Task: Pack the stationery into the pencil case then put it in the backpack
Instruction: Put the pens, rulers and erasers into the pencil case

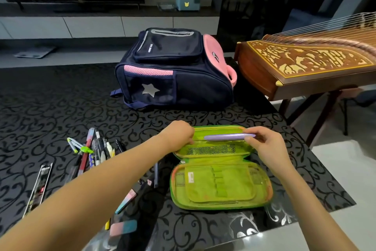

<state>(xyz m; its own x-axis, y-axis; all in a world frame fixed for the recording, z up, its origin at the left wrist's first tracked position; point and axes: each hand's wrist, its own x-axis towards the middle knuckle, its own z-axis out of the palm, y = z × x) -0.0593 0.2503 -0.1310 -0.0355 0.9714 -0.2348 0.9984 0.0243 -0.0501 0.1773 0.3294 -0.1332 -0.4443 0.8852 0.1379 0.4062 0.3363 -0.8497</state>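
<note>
Past the eraser (123, 228) at the table's (61, 108) front edge, the case's (221, 187) far rim is gripped by the left hand (179, 132) and a pen (225, 137) pinched by the right hand (268, 147).

Room ahead, clutter on the left

Beyond both hands' fingers (189, 139) open table (203, 116) runs to the backpack (173, 67); left of the left hand (179, 132) loose pens (95, 149) crowd the surface; between the fingers the purple pen (227, 136), pinched by the right hand (264, 147), bars the pencil case (219, 185); a zither (305, 63) blocks far right.
</note>
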